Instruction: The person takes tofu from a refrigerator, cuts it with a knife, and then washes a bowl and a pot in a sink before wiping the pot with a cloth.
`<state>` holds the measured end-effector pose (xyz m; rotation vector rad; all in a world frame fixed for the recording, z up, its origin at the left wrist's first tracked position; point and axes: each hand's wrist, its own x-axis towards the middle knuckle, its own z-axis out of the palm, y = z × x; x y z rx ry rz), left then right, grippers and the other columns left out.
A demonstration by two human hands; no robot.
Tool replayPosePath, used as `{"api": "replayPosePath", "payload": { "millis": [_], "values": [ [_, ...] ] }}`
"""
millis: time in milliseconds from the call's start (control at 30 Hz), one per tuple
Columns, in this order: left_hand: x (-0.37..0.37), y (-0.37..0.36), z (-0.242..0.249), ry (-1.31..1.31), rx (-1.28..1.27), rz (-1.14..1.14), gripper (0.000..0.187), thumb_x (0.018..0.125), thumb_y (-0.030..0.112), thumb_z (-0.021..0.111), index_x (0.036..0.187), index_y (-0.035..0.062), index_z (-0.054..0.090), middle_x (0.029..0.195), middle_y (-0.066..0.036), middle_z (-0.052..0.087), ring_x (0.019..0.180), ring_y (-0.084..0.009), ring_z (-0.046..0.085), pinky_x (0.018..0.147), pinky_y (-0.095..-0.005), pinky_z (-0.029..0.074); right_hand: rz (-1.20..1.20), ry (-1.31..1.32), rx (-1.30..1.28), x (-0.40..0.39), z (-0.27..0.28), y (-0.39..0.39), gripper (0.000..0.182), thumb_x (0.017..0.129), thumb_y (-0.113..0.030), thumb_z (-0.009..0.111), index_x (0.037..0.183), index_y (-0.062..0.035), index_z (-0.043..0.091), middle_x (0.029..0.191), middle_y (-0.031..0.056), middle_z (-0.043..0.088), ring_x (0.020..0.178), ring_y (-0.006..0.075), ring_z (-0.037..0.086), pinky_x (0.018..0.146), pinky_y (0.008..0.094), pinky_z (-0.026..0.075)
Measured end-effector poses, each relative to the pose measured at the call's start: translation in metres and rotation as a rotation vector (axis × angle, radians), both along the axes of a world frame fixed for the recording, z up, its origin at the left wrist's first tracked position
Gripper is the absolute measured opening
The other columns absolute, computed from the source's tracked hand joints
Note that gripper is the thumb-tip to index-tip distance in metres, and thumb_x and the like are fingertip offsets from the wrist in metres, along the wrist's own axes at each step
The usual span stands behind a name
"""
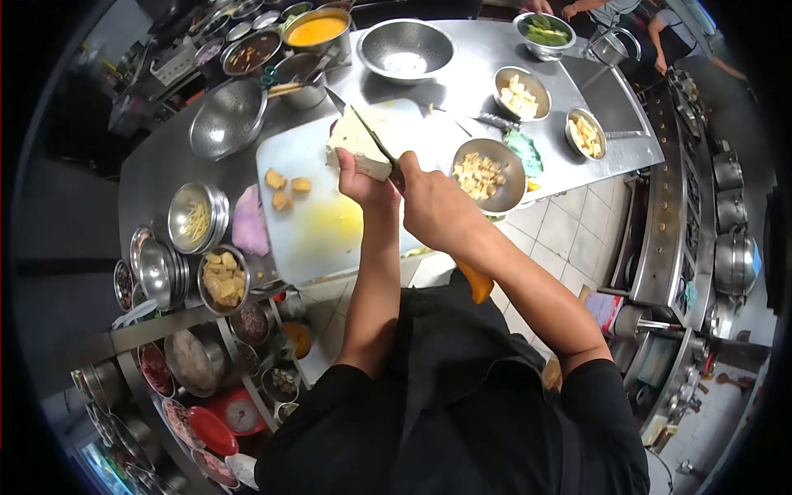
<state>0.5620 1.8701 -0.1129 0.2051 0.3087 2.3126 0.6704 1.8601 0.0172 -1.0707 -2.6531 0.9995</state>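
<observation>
A pale block of food (353, 139) rests on the white cutting board (285, 239), near its far side. My left hand (369, 183) grips the near edge of this block, thumb on its side. In my right hand (429, 198) is the handle of a large knife (370, 132), whose blade lies across the top of the block and points away to the left. Several small brown-yellow pieces (282, 200) sit on the board's left part. Just right of my right hand stands a metal bowl of chopped pieces (480, 175).
Left of the board are a pink cloth (250, 221), a bowl of yellow shreds (196, 221) and a bowl of yellow chunks (223, 280). Colanders (406, 49) and a pot of orange liquid (317, 31) stand beyond. Other people's hands (569, 11) are at the far right.
</observation>
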Motion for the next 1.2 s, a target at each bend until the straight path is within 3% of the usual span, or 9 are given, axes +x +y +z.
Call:
{"api": "replayPosePath", "payload": {
  "millis": [300, 400, 500, 567, 633, 767, 1033, 1167, 1200],
  "values": [
    [0.117, 0.189, -0.015, 0.134, -0.13, -0.019, 0.048, 0.091, 0.038, 0.039, 0.124, 0.0037, 0.041, 0.117, -0.01, 0.053, 0.106, -0.0258, 0.052, 0.089, -0.0377, 0.042, -0.01, 0.052, -0.07, 0.123, -0.044, 0.205, 0.015, 0.078, -0.002, 0.043, 0.091, 0.006, 0.04, 0.074, 0.0276, 0.059, 0.072, 0.0421, 0.058, 0.065, 0.0458, 0.045],
    [0.147, 0.243, -0.026, 0.032, -0.22, -0.022, 0.044, 0.091, 0.034, 0.041, 0.12, 0.0012, 0.047, 0.113, -0.012, 0.056, 0.104, -0.0266, 0.053, 0.089, -0.0382, 0.042, 0.025, 0.12, -0.105, 0.151, -0.072, 0.266, 0.026, 0.075, -0.006, 0.05, 0.093, 0.0092, 0.039, 0.076, 0.0322, 0.057, 0.077, 0.0444, 0.058, 0.07, 0.0471, 0.046],
    [0.164, 0.277, -0.044, 0.012, -0.277, -0.073, 0.046, 0.09, 0.034, 0.043, 0.121, 0.0008, 0.046, 0.116, -0.012, 0.055, 0.107, -0.0273, 0.052, 0.093, -0.0384, 0.039, 0.011, 0.105, -0.183, 0.17, -0.085, 0.302, 0.029, 0.075, -0.009, 0.053, 0.094, 0.0094, 0.04, 0.075, 0.0324, 0.057, 0.076, 0.0443, 0.059, 0.069, 0.0466, 0.047],
    [0.169, 0.292, -0.057, 0.038, -0.213, -0.106, 0.047, 0.089, 0.03, 0.044, 0.126, 0.0001, 0.041, 0.123, -0.013, 0.05, 0.112, -0.0277, 0.049, 0.097, -0.041, 0.036, 0.0, 0.087, -0.085, 0.179, -0.096, 0.318, 0.017, 0.079, -0.005, 0.043, 0.092, 0.0063, 0.039, 0.072, 0.0319, 0.057, 0.07, 0.0438, 0.059, 0.065, 0.0475, 0.045],
    [0.175, 0.304, -0.065, 0.062, -0.294, -0.07, 0.05, 0.09, 0.028, 0.043, 0.13, -0.0007, 0.035, 0.129, -0.014, 0.045, 0.116, -0.0276, 0.047, 0.098, -0.0445, 0.034, -0.003, 0.084, -0.108, 0.19, -0.107, 0.328, 0.019, 0.078, -0.004, 0.044, 0.092, 0.0062, 0.038, 0.075, 0.033, 0.057, 0.073, 0.0445, 0.058, 0.066, 0.0481, 0.045],
    [0.19, 0.317, -0.067, 0.074, -0.352, -0.105, 0.044, 0.087, 0.019, 0.044, 0.125, -0.0023, 0.037, 0.123, -0.017, 0.047, 0.116, -0.0317, 0.045, 0.098, -0.05, 0.035, -0.009, 0.091, -0.059, 0.209, -0.119, 0.341, 0.027, 0.075, -0.005, 0.048, 0.098, 0.006, 0.038, 0.075, 0.03, 0.058, 0.075, 0.0431, 0.059, 0.067, 0.0469, 0.047],
    [0.192, 0.326, -0.058, 0.311, -0.604, -0.032, 0.04, 0.078, 0.002, 0.052, 0.116, 0.0026, 0.041, 0.103, -0.018, 0.055, 0.09, -0.0292, 0.06, 0.073, -0.0437, 0.053, -0.055, -0.082, 0.025, 0.242, -0.089, 0.351, 0.039, 0.072, -0.005, 0.054, 0.105, 0.0041, 0.036, 0.077, 0.025, 0.061, 0.076, 0.0398, 0.062, 0.069, 0.0438, 0.05],
    [0.174, 0.327, -0.049, 0.576, -0.82, -0.178, 0.047, 0.068, -0.005, 0.062, 0.111, 0.006, 0.046, 0.09, -0.011, 0.058, 0.079, -0.0211, 0.06, 0.065, -0.0324, 0.052, -0.084, -0.064, 0.071, 0.271, -0.08, 0.366, 0.048, 0.068, -0.007, 0.063, 0.107, 0.0024, 0.036, 0.076, 0.0257, 0.061, 0.076, 0.0405, 0.061, 0.069, 0.0444, 0.049],
    [0.168, 0.328, -0.046, 0.857, -0.902, -0.178, 0.045, 0.069, -0.005, 0.061, 0.11, 0.0051, 0.046, 0.089, -0.01, 0.059, 0.077, -0.0206, 0.06, 0.063, -0.0317, 0.052, -0.094, -0.04, 0.068, 0.279, -0.078, 0.369, 0.046, 0.069, -0.006, 0.061, 0.107, 0.0033, 0.036, 0.074, 0.0261, 0.06, 0.075, 0.0408, 0.061, 0.068, 0.0454, 0.049]
  ]
}}
